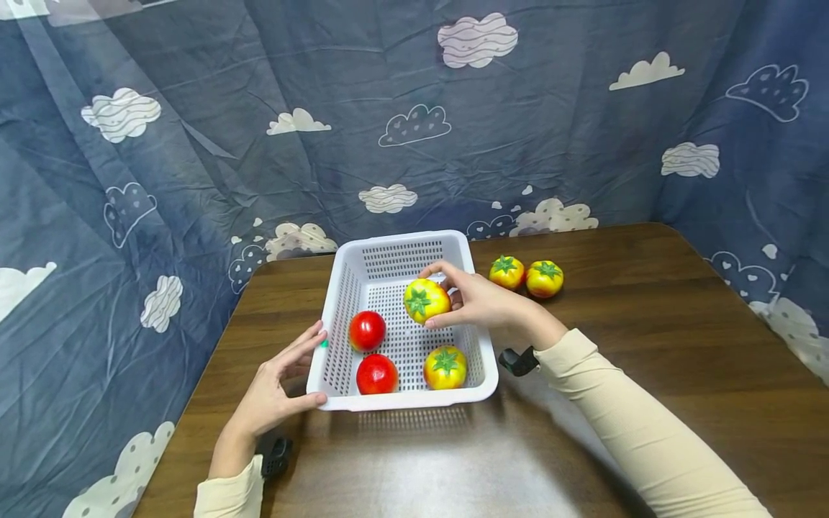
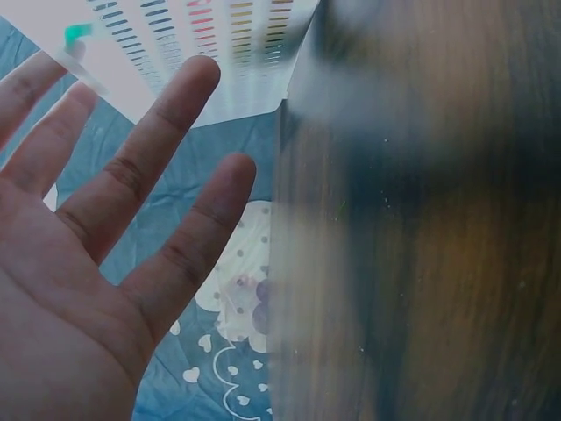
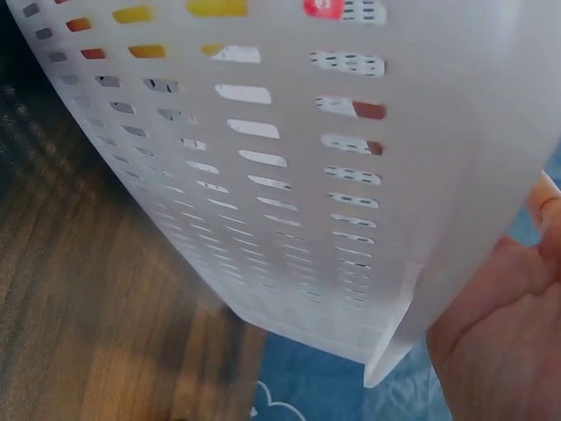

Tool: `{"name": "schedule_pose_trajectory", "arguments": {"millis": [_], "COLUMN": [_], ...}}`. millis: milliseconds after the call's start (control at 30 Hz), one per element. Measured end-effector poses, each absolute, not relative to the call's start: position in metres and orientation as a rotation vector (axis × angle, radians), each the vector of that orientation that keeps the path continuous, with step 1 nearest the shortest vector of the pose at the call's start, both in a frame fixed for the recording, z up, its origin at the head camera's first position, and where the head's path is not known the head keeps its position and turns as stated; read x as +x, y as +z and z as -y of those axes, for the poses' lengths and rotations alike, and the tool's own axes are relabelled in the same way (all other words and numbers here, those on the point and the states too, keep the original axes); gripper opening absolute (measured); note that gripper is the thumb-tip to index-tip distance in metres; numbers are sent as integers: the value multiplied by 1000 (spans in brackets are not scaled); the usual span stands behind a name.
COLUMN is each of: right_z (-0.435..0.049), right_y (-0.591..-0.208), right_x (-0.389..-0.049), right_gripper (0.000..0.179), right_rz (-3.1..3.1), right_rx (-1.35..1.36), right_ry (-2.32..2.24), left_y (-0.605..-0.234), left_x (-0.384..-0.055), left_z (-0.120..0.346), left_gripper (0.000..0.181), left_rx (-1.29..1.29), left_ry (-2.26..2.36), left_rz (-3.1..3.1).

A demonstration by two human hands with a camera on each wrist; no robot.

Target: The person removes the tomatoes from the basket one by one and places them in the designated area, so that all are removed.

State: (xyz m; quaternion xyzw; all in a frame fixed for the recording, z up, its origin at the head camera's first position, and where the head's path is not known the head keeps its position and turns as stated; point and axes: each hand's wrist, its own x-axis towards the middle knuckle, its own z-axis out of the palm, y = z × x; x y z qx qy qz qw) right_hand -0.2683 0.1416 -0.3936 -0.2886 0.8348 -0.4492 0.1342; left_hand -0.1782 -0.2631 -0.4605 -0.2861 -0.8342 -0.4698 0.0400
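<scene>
A white perforated plastic basket (image 1: pixel 404 398) stands on the table. My right hand (image 1: pixel 476 296) reaches over its right side and pinches a yellow-and-red toy tomato (image 1: pixel 422 301) with a green star-shaped top, above the basket floor. Inside lie two red round fruits (image 1: pixel 367 332) on the left and another yellow tomato (image 1: pixel 445 367) at the front right. My left hand (image 1: pixel 275 388) rests against the basket's left rim, thumb at the front corner. In the left wrist view its fingers (image 2: pixel 145 167) are straight and spread. The right wrist view shows the basket wall (image 3: pixel 263 158) hiding most of the right hand.
Two more yellow-and-red tomatoes, one left (image 1: pixel 506 272) and one right (image 1: pixel 545 279), sit side by side on the brown wooden table (image 1: pixel 648 324), right of the basket. A dark blue cloud-patterned cloth (image 1: pixel 363 86) hangs behind the table and along its sides.
</scene>
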Motion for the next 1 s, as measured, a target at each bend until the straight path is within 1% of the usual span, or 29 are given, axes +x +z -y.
{"name": "schedule_pose_trajectory", "arguments": {"millis": [467,1000], "right_z": [-143,-145], "right_y": [-400,-400], "right_x": [-264,-264], "right_gripper": [75,77], "right_rz": [-2412,-2318], "right_rx": [-766,-710], "right_ry": [-1388,-1595], "left_y": [-476,-479], "left_x": [-182,-182], "left_z": [262,260], "left_gripper": [90,87], "left_rx": [-924,-919], "left_ry": [-1557,-1635], "left_rz": [2418,2343]}}
